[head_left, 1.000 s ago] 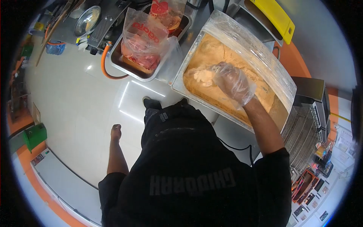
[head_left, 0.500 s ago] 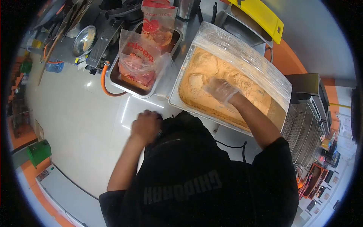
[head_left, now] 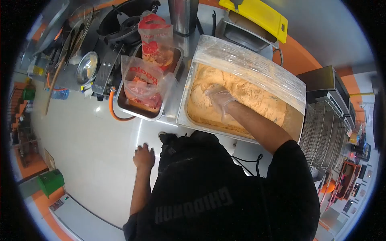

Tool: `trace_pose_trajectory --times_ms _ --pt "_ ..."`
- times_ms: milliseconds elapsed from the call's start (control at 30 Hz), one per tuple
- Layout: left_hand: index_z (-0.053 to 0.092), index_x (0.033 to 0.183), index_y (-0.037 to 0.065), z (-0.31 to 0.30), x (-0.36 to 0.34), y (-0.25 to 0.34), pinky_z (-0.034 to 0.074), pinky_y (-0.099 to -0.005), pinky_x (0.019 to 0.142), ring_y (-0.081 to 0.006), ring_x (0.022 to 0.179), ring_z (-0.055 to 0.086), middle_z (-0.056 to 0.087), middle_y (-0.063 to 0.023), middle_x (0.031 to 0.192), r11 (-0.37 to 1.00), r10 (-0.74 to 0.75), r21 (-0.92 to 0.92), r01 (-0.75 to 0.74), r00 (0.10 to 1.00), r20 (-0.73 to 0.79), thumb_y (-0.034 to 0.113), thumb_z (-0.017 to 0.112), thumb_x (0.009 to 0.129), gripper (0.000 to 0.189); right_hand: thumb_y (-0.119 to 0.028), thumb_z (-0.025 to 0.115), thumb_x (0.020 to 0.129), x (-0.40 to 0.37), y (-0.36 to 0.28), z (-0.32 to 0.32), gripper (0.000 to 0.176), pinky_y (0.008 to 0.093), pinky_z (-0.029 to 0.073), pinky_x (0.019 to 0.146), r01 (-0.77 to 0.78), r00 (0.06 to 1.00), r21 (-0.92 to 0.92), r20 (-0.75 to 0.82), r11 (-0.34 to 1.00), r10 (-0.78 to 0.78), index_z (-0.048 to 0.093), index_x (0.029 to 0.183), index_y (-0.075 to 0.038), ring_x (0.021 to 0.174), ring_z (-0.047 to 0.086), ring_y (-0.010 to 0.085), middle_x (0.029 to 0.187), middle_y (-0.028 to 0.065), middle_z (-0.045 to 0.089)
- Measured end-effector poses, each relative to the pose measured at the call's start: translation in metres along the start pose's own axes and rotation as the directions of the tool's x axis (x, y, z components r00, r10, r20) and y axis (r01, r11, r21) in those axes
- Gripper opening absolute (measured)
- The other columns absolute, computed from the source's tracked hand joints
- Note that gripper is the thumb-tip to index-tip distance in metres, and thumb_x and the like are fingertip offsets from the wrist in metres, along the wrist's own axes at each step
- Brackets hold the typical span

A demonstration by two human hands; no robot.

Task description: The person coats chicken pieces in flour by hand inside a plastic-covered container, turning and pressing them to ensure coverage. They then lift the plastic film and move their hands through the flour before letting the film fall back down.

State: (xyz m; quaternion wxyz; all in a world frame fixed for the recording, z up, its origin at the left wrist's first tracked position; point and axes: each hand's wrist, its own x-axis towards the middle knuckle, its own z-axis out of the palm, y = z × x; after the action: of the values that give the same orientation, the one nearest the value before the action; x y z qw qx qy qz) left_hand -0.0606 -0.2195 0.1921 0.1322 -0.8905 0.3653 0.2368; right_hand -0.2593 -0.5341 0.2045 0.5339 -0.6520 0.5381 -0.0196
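A clear plastic glove covers my right hand, which reaches into a metal tub of orange-tinted, flour-like powder. Its fingertips sink into the powder near the tub's left side, so whether they are closed on anything is hidden. My bare left hand hangs over the floor beside my body, fingers apart and nothing in it. Clear plastic wrap stretches across the far part of the tub. To the tub's left, raw meat in printed plastic bags lies in a metal tray.
A yellow cutting board rests over a metal container behind the tub. At the left stand a stove with an orange hose, and a strainer-like bowl. Wire fryer baskets are at the right.
My right hand has shifted slightly left and pushed its fingers into the powder. My left hand has dropped away from my clothing, its fingers now spread. The camera view has shifted.
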Motion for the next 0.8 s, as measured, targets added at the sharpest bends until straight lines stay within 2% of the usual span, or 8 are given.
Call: trace_pose_trajectory --times_ms 100,200,333,400,533,633,700,800 --pt "0.049 0.105 0.008 0.081 0.016 -0.072 0.046 -0.0459 0.078 -0.0344 0.097 0.053 0.054 -0.0175 0.102 0.994 -0.103 -0.017 0.106 0.988 0.117 0.036 0.049 0.082 0.036 -0.026 0.057 0.077 -0.016 -0.024 -0.013 0.033 0.0336 0.043 0.066 0.073 0.997 -0.281 0.027 0.957 -0.068 0.056 0.096 0.001 0.072 0.054 0.0234 0.08 0.0144 0.058" --pt "0.05 0.104 0.002 0.164 0.015 -0.151 0.043 -0.0428 0.085 -0.0355 0.101 0.052 0.055 -0.0222 0.107 0.984 -0.166 -0.019 0.177 0.951 0.262 0.038 0.048 0.081 0.042 -0.023 0.055 0.079 -0.016 -0.035 -0.033 0.032 0.0335 0.042 0.069 0.232 0.972 -0.368 0.069 0.9 -0.223 0.055 0.099 0.001 0.079 0.054 0.0237 0.086 0.0161 0.057" --pt "0.055 0.103 0.0 0.205 -0.014 -0.204 0.042 -0.0407 0.089 -0.0339 0.103 0.052 0.055 -0.0232 0.107 0.939 -0.284 -0.058 0.339 0.858 0.427 0.038 0.051 0.079 0.045 -0.014 0.046 0.079 -0.035 -0.016 -0.044 0.031 0.0391 0.044 0.074 0.449 0.877 -0.237 -0.067 0.861 -0.476 0.053 0.106 0.0 0.08 0.057 0.0333 0.087 0.0228 0.058" --pt "0.057 0.101 0.0 0.234 -0.006 -0.223 0.042 -0.0395 0.088 -0.0343 0.102 0.053 0.056 -0.0224 0.106 0.898 -0.325 -0.046 0.437 0.731 0.6 0.038 0.051 0.079 0.044 -0.006 0.043 0.08 -0.057 -0.029 -0.059 0.03 0.0377 0.044 0.078 0.494 0.836 -0.442 0.005 0.749 -0.548 0.051 0.108 0.001 0.086 0.056 0.0325 0.094 0.0226 0.056" --pt "0.06 0.099 0.002 0.237 -0.006 -0.198 0.043 -0.0395 0.086 -0.0345 0.099 0.054 0.057 -0.0217 0.103 0.778 -0.343 -0.296 0.554 0.769 0.539 0.038 0.052 0.08 0.042 -0.007 0.043 0.08 -0.049 0.002 -0.065 0.033 0.0364 0.042 0.08 0.578 0.798 -0.325 0.036 0.748 -0.601 0.05 0.111 0.0 0.09 0.054 0.0317 0.1 0.0216 0.055" --pt "0.059 0.098 0.004 0.235 0.01 -0.179 0.044 -0.0397 0.083 -0.0343 0.095 0.056 0.059 -0.021 0.098 0.82 -0.267 -0.355 0.449 0.849 0.457 0.038 0.053 0.079 0.039 -0.013 0.049 0.08 -0.04 0.018 -0.066 0.037 0.0326 0.044 0.076 0.601 0.752 -0.404 -0.008 0.69 -0.659 0.047 0.114 0.001 0.085 0.054 0.023 0.094 0.0151 0.056" --pt "0.058 0.097 0.005 0.222 0.023 -0.167 0.045 -0.0397 0.082 -0.0345 0.093 0.057 0.06 -0.0209 0.096 0.799 -0.246 -0.456 0.391 0.906 0.344 0.038 0.054 0.079 0.037 -0.015 0.049 0.079 -0.036 0.013 -0.061 0.04 0.0335 0.043 0.081 0.591 0.805 -0.172 0.077 0.788 -0.588 0.046 0.116 0.001 0.09 0.055 0.0264 0.097 0.0201 0.057" --pt "0.058 0.094 0.006 0.186 0.027 -0.145 0.045 -0.0397 0.08 -0.0349 0.092 0.057 0.06 -0.0212 0.094 0.839 -0.152 -0.485 0.246 0.962 0.226 0.037 0.055 0.078 0.035 -0.017 0.05 0.079 -0.028 0.005 -0.057 0.041 0.0344 0.042 0.083 0.482 0.87 -0.309 0.055 0.82 -0.491 0.046 0.117 0.001 0.093 0.055 0.0254 0.1 0.0206 0.057"
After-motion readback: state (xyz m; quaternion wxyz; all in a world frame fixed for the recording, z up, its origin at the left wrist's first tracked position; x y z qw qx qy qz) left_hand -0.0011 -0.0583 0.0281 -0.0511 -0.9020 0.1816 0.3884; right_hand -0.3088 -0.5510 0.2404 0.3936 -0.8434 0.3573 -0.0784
